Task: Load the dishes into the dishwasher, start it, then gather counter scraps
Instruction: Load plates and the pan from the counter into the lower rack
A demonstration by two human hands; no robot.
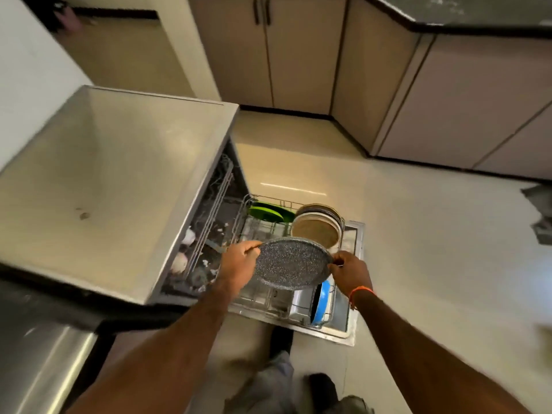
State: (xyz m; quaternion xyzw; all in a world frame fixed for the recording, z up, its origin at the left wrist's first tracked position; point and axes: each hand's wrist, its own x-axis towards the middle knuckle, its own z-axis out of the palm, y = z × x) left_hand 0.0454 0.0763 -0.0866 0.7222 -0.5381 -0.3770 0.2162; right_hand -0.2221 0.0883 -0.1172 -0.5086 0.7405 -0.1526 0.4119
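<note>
A round grey speckled plate (291,264) hangs tilted above the pulled-out lower rack (268,306) of the open dishwasher (206,234). My left hand (239,264) grips its left rim and my right hand (348,271) pinches its right rim. In the rack stand green plates (270,213) at the far left, a stack of beige and brown plates (318,225) at the far right, and a blue dish (322,303) on edge near my right wrist. The upper rack holds items I cannot make out.
The dishwasher's flat top (113,180) fills the left. Its open door (354,282) lies on the pale floor (418,249). Beige cabinets (298,55) and a dark counter (478,13) run along the back and right. My feet stand below the door.
</note>
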